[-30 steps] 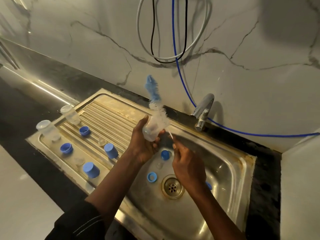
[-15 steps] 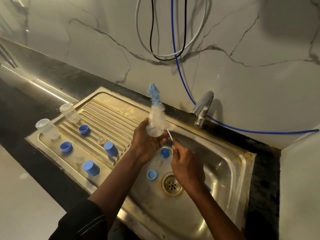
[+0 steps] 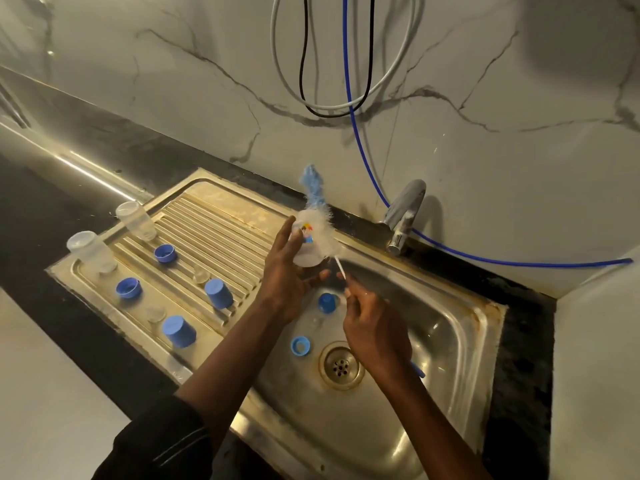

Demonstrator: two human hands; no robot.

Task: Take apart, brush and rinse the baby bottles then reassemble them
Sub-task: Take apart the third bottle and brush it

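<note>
L hand [image 3: 284, 271] grips the clear bottle body [image 3: 306, 252] over the sink's [image 3: 467, 341] left edge. R hand [image 3: 374, 323] pinches the white stem of the bottle brush [image 3: 327, 232]. Bristles lie along the bottle's right wall, and the blue tip pokes past its far end. Inside or outside: can't tell.

Procedure: hold bottle firm, twist brush w/ short strokes, cover base & neck.

Two more bottle bodies [image 3: 135, 221] & blue caps [image 3: 218, 293] stand on the drainboard [image 3: 221, 223].
</note>
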